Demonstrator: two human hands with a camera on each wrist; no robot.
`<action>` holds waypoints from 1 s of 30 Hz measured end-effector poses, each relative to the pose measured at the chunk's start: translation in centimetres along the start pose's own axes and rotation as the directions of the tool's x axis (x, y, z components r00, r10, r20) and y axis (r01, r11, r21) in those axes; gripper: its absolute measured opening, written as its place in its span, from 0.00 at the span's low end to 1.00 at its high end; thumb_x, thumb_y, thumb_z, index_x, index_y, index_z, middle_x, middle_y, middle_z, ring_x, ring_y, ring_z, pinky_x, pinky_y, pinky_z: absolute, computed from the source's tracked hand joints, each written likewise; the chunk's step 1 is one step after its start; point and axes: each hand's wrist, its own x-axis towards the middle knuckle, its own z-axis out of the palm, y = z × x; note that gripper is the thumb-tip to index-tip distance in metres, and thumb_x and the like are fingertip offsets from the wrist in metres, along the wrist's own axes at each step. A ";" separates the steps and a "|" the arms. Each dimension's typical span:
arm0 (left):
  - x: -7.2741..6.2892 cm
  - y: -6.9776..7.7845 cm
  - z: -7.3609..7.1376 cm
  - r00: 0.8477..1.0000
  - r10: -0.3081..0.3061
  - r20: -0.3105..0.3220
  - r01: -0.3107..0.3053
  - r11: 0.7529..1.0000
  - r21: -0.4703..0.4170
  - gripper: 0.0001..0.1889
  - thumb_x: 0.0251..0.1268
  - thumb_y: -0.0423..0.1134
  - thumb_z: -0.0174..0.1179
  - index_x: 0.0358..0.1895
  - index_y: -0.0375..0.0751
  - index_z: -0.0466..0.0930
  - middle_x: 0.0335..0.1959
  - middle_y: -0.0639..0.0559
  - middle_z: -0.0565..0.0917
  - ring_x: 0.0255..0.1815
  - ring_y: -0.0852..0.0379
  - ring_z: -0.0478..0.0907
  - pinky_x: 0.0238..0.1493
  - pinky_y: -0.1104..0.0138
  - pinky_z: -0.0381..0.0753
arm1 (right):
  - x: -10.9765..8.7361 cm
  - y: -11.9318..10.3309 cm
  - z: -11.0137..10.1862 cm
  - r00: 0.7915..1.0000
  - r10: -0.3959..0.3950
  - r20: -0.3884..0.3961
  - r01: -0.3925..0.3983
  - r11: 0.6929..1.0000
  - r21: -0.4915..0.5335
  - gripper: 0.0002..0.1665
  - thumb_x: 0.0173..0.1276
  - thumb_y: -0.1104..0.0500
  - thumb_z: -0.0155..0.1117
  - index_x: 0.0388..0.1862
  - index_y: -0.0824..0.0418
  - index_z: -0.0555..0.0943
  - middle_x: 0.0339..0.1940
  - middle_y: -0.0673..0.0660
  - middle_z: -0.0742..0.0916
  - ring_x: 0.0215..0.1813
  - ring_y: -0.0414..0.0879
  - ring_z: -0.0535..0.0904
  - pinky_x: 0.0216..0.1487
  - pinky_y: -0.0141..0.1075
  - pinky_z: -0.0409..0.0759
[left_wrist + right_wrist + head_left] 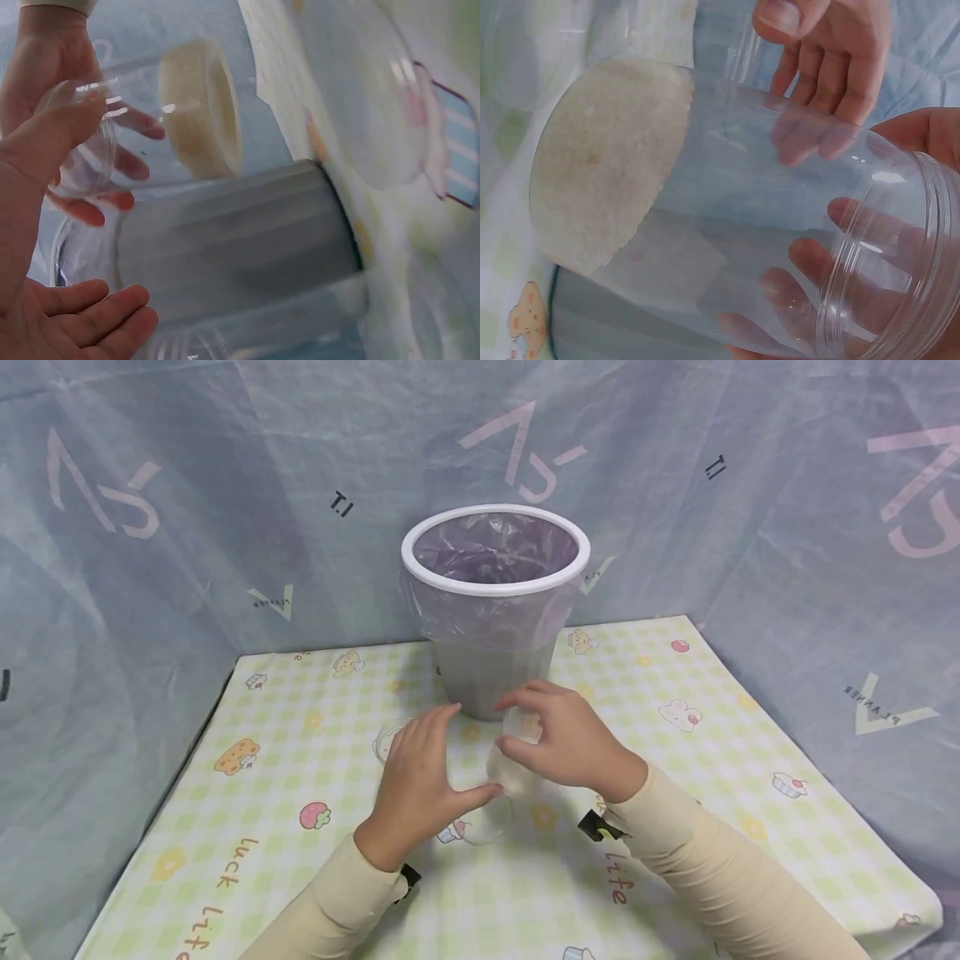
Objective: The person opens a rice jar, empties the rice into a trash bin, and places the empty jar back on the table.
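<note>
My right hand [566, 735] grips a clear screw-neck jar [742, 202] round its rim, with the thumb and fingers on either side. Upright above the tablecloth, the jar holds a layer of whitish grainy stuff [615, 157] at the bottom, possibly rice. My left hand [416, 781] is beside the jar with thumb and fingers spread. Its thumb overlaps the jar rim in the left wrist view; whether it touches, I cannot tell. Behind the left hand a second clear jar [381, 743] stands partly hidden. Below the hands lies a clear round piece [360, 90], perhaps a lid.
A grey bin [487, 668] with a white rim ring and a clear liner bag stands at the back middle, just beyond the hands. Under everything is a green checked tablecloth [300, 877]. Hanging blue-grey cloth [225, 527] encloses the back and sides.
</note>
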 end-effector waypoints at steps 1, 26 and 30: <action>0.1 0.2 0.0 1.000 0.005 0.000 -0.005 1.000 -0.002 0.59 0.41 0.69 0.79 0.74 0.37 0.66 0.69 0.43 0.76 0.71 0.41 0.73 0.67 0.42 0.73 | 0.1 -0.2 0.0 1.000 -0.008 -0.003 0.008 1.000 0.005 0.20 0.61 0.49 0.72 0.52 0.51 0.87 0.50 0.46 0.88 0.43 0.40 0.82 0.43 0.39 0.82; 1.2 1.7 0.5 0.997 -0.013 0.075 0.037 0.943 -0.329 0.58 0.44 0.61 0.82 0.77 0.48 0.57 0.69 0.51 0.74 0.61 0.57 0.77 0.59 0.56 0.80 | 2.4 -3.3 -0.5 0.980 -0.161 -0.118 0.180 0.969 0.172 0.16 0.62 0.51 0.71 0.49 0.51 0.88 0.48 0.45 0.87 0.50 0.38 0.83 0.48 0.39 0.82; 1.3 1.8 0.6 0.999 -0.034 0.036 0.044 0.934 -0.355 0.58 0.43 0.59 0.82 0.77 0.47 0.57 0.70 0.49 0.73 0.65 0.56 0.76 0.63 0.56 0.79 | 2.8 -3.8 -0.7 0.976 -0.183 -0.117 0.203 0.961 0.190 0.16 0.63 0.52 0.71 0.50 0.52 0.87 0.48 0.46 0.87 0.52 0.38 0.82 0.50 0.38 0.81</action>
